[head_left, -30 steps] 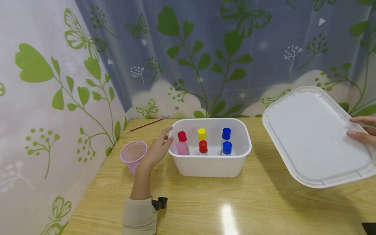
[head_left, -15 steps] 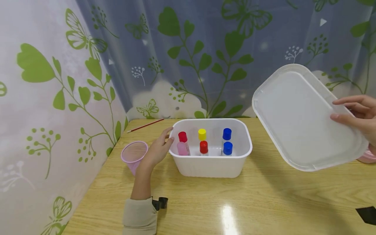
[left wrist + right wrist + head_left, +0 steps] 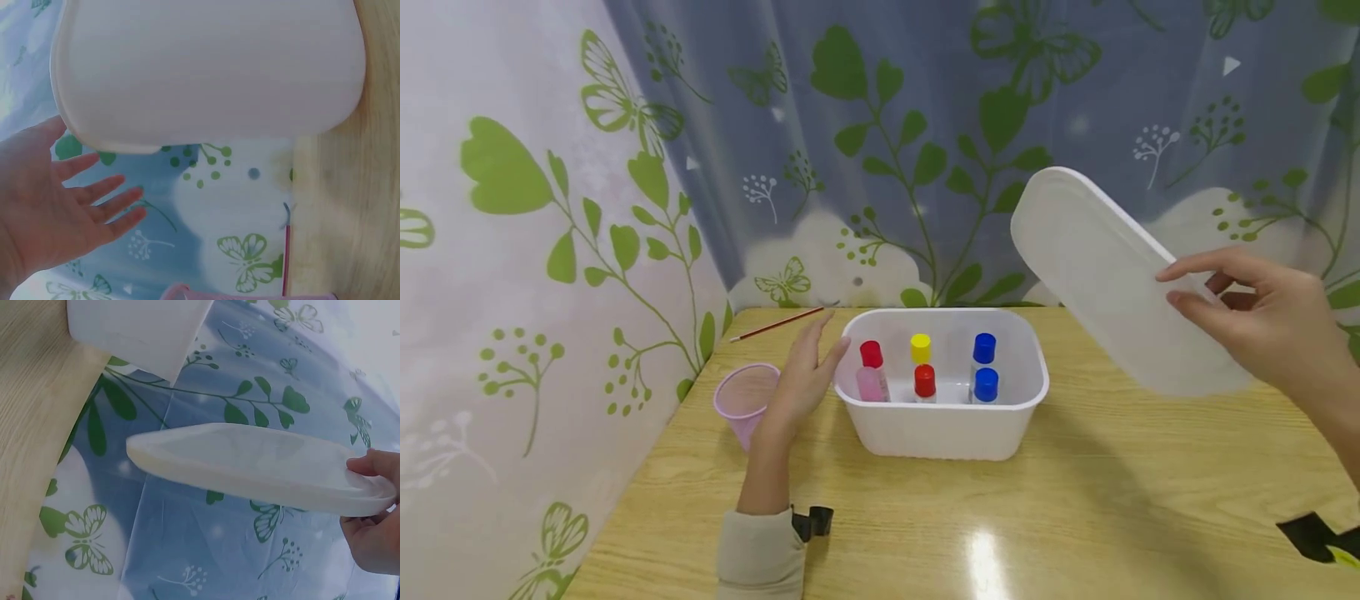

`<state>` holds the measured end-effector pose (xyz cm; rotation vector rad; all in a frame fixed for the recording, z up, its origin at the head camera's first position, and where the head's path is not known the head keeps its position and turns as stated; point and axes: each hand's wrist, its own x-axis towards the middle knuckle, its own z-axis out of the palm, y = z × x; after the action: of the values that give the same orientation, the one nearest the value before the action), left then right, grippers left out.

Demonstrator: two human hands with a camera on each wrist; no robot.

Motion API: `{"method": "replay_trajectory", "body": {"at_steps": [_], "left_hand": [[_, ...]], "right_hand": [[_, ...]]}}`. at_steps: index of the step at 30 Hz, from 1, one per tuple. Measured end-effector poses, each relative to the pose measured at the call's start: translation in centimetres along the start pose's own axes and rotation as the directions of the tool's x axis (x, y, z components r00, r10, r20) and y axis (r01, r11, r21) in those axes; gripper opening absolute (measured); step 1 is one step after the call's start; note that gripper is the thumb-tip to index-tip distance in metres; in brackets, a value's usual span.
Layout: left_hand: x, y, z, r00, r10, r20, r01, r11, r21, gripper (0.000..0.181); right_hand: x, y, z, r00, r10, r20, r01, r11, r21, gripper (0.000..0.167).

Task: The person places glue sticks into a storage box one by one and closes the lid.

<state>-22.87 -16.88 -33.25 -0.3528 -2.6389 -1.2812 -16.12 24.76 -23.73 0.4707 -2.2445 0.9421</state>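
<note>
A white plastic bin [image 3: 940, 433] stands on the wooden table, holding several small bottles: two with red caps [image 3: 925, 381], two with blue caps [image 3: 986, 384], one with a yellow cap [image 3: 921, 347] and a pink one [image 3: 870, 385]. At the bin's left end is my left hand [image 3: 797, 387], its fingers extended. In the left wrist view its thumb lies at the bin's rim; whether it touches, I cannot tell. My right hand [image 3: 1273, 321] pinches a white lid [image 3: 1097, 258] between thumb and fingers. The lid hangs steeply tilted in the air, right of the bin.
A pink mesh cup [image 3: 745, 396] stands left of the bin, partly behind my left hand. Behind it lies a thin red stick [image 3: 778, 323], perhaps a paintbrush. A patterned curtain [image 3: 880, 167] hangs along the table's back and left sides.
My right hand has brought the lid leftward, nearer the bin, and turned it more edge-on. My left hand's fingers have straightened and lifted a little at the rim. The bin and bottles stay put.
</note>
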Motion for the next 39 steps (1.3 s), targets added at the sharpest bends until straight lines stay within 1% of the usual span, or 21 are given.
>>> {"method": "replay_trajectory", "body": {"at_steps": [1, 2, 3, 5, 6, 8, 9, 12, 13, 15, 18, 21, 22, 24, 27, 30, 32, 34, 36, 39], "left_hand": [[0.0, 0.3, 0.0, 1.0, 0.023, -0.016, -0.023, 1.0, 0.008, 0.059], [0.1, 0.5, 0.1, 0.998, 0.047, -0.034, -0.047, 0.999, 0.014, 0.06], [0.2, 0.8, 0.2, 0.996, 0.072, -0.05, -0.072, 0.997, 0.017, 0.06], [0.3, 1.5, 0.4, 0.989, 0.124, -0.08, -0.123, 0.992, 0.017, 0.062], [0.4, 1.9, 0.5, 0.984, 0.149, -0.094, -0.148, 0.989, 0.016, 0.062], [0.5, 2.6, 0.8, 0.972, 0.199, -0.122, -0.2, 0.98, 0.002, 0.063], [0.6, 3.0, 0.9, 0.966, 0.223, -0.132, -0.225, 0.974, -0.007, 0.064], [0.8, 4.1, 1.0, 0.945, 0.288, -0.158, -0.295, 0.955, -0.019, 0.065], [0.9, 4.4, 1.1, 0.937, 0.31, -0.162, -0.318, 0.948, -0.024, 0.066], [1.1, 5.0, 1.1, 0.923, 0.349, -0.163, -0.357, 0.934, -0.022, 0.068], [1.3, 5.8, 1.3, 0.898, 0.412, -0.154, -0.417, 0.909, -0.002, 0.071], [1.4, 6.4, 1.4, 0.876, 0.463, -0.134, -0.463, 0.886, 0.033, 0.073], [1.4, 6.6, 1.5, 0.869, 0.479, -0.124, -0.477, 0.878, 0.044, 0.074], [1.5, 6.8, 1.7, 0.857, 0.504, -0.108, -0.5, 0.864, 0.065, 0.075], [1.6, 6.9, 2.0, 0.848, 0.522, -0.088, -0.516, 0.853, 0.079, 0.075], [1.6, 6.7, 2.4, 0.84, 0.536, -0.084, -0.531, 0.844, 0.078, 0.077], [1.5, 6.6, 2.5, 0.834, 0.546, -0.081, -0.542, 0.838, 0.069, 0.077], [1.4, 6.4, 2.7, 0.824, 0.561, -0.079, -0.558, 0.828, 0.055, 0.076], [1.3, 6.1, 2.7, 0.822, 0.565, -0.076, -0.564, 0.825, 0.04, 0.076], [1.1, 5.7, 2.8, 0.824, 0.56, -0.08, -0.561, 0.828, 0.016, 0.072]], "right_hand": [[0.1, -0.1, 0.2, 0.998, -0.059, -0.005, 0.059, 0.998, -0.028, 0.028], [0.2, -0.2, 0.5, 0.992, -0.126, -0.01, 0.125, 0.991, -0.051, 0.031], [0.3, -0.3, 0.8, 0.981, -0.192, -0.011, 0.191, 0.98, -0.065, 0.034], [0.4, -0.5, 1.3, 0.951, -0.308, -0.005, 0.306, 0.947, -0.094, 0.04], [0.5, -0.6, 1.5, 0.933, -0.359, -0.001, 0.357, 0.928, -0.107, 0.028], [0.7, -0.8, 2.1, 0.89, -0.456, 0.005, 0.453, 0.882, -0.13, 0.005], [0.7, -0.9, 2.4, 0.866, -0.501, 0.009, 0.497, 0.856, -0.14, 0.012], [1.0, -1.1, 3.4, 0.783, -0.621, 0.017, 0.615, 0.771, -0.168, 0.043], [1.0, -1.2, 3.7, 0.759, -0.651, 0.02, 0.644, 0.745, -0.172, 0.042], [1.0, -1.5, 4.3, 0.719, -0.694, 0.03, 0.686, 0.702, -0.191, 0.04], [0.8, -1.8, 5.0, 0.655, -0.754, 0.045, 0.74, 0.63, -0.235, 0.038], [0.7, -2.1, 5.7, 0.587, -0.807, 0.06, 0.787, 0.551, -0.276, 0.036], [0.7, -2.1, 5.9, 0.561, -0.825, 0.063, 0.804, 0.524, -0.282, 0.035], [0.8, -2.4, 6.3, 0.519, -0.853, 0.056, 0.828, 0.486, -0.278, 0.03], [0.9, -2.6, 6.9, 0.46, -0.887, 0.044, 0.864, 0.435, -0.255, 0.027], [1.1, -2.6, 7.4, 0.397, -0.917, 0.03, 0.899, 0.382, -0.216, 0.029], [1.1, -2.5, 7.8, 0.366, -0.93, 0.034, 0.914, 0.352, -0.199, 0.032], [1.0, -2.2, 8.1, 0.341, -0.939, 0.046, 0.926, 0.327, -0.188, 0.034], [1.0, -2.0, 8.3, 0.326, -0.943, 0.071, 0.933, 0.309, -0.186, 0.034], [0.9, -1.6, 8.7, 0.306, -0.946, 0.102, 0.941, 0.285, -0.181, 0.034]]}}
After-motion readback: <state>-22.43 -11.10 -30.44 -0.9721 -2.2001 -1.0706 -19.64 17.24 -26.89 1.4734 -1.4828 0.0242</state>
